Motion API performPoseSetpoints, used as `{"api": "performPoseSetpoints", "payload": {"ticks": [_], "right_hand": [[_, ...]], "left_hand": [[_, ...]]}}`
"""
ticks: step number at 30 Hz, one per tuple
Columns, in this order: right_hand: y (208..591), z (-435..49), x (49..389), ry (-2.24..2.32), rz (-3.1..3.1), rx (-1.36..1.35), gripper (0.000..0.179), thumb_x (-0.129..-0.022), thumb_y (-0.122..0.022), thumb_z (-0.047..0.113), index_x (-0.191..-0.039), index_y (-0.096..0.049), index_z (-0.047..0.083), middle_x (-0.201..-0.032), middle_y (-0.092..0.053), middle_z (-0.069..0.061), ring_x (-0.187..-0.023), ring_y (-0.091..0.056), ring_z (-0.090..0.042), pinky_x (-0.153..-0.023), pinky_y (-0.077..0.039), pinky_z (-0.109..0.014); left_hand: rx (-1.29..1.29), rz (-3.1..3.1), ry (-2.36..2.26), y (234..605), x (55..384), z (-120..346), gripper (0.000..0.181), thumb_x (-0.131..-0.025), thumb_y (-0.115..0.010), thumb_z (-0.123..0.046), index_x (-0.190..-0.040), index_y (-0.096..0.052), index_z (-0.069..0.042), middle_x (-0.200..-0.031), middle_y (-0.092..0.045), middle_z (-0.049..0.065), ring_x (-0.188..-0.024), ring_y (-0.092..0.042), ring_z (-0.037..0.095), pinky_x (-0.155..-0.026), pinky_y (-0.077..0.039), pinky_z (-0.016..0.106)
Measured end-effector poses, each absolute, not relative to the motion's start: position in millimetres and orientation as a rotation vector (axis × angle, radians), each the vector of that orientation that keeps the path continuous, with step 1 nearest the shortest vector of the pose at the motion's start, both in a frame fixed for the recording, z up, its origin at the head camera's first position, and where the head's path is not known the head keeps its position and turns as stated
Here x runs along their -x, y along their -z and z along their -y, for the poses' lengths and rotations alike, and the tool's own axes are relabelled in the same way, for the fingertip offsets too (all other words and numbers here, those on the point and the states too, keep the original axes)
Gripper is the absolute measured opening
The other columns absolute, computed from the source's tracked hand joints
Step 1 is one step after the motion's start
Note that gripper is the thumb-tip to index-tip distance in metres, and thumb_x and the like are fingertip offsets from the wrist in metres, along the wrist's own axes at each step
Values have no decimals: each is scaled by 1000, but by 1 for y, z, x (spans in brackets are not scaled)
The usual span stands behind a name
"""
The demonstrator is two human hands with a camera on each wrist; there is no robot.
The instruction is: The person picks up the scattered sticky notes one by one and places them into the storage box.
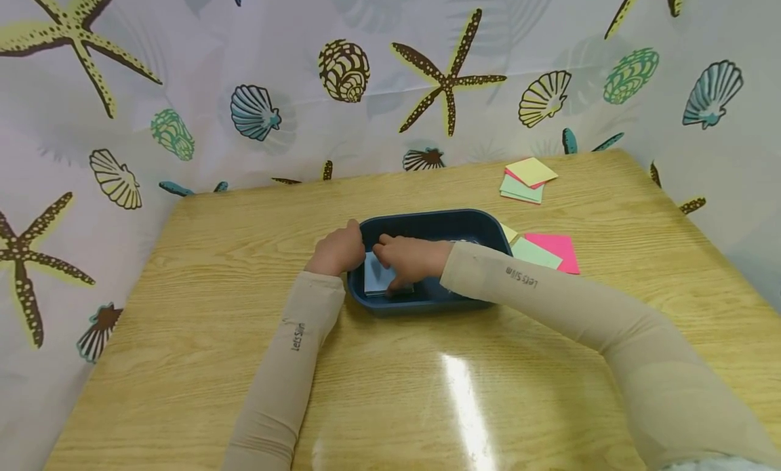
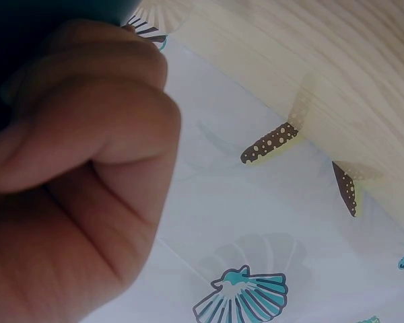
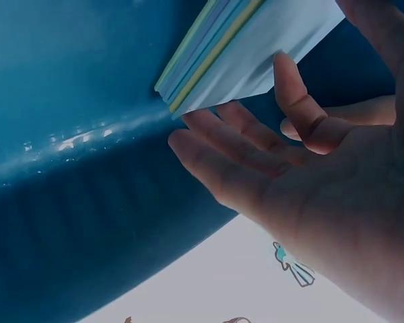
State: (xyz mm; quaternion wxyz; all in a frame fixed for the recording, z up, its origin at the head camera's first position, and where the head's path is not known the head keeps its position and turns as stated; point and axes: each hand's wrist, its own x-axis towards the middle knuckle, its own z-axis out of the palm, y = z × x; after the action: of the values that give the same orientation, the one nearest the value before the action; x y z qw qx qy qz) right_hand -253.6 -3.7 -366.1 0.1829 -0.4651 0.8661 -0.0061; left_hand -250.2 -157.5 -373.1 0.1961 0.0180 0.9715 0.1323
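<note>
A dark blue plastic bin (image 1: 427,296) sits on the table. My left hand (image 1: 342,249) grips its left rim; the left wrist view shows that hand (image 2: 101,128) with fingers curled, the bin's wall dark behind them. Inside the bin's left end lies a stack of square paper notes (image 1: 377,276), light blue on top. Its edges show blue, yellow and green layers in the right wrist view, where the stack (image 3: 256,60) leans across the bin's inside. My right hand (image 1: 413,257) reaches in over the stack. Its fingers (image 3: 222,145) are spread loosely, tips touching the notes.
Right of the bin lie a pink note (image 1: 560,249), a pale green note (image 1: 535,253) and a yellow one (image 1: 508,232). Farther back is a small pile of notes (image 1: 529,174), yellow on top. A shell-patterned cloth (image 1: 378,132) hangs behind the wooden table (image 1: 232,268).
</note>
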Motion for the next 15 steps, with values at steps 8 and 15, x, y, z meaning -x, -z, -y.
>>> {"api": "performPoseSetpoints", "payload": {"ticks": [8,15], "right_hand": [[360,0,251,23,-2477,1306,49,-82,-75,41,-111,-59,4,-109,-51,-12,-87,-50,-24,-78,-46,-33],[340,-25,249,384,-2512,1286,37,-89,-70,33,-108,-58,4,-113,-51,-13,-96,-52,-24,-85,-45,-36]], "left_hand": [[-45,-2727,-369,374,250,157,49,-102,-40,-15,-145,-27,4,-105,-63,20,-77,-59,26,-71,-46,40],[-21,-2745,-360,375,250,155,45,-101,-42,-15,-141,-33,4,-115,-61,21,-92,-62,29,-80,-49,43]]}}
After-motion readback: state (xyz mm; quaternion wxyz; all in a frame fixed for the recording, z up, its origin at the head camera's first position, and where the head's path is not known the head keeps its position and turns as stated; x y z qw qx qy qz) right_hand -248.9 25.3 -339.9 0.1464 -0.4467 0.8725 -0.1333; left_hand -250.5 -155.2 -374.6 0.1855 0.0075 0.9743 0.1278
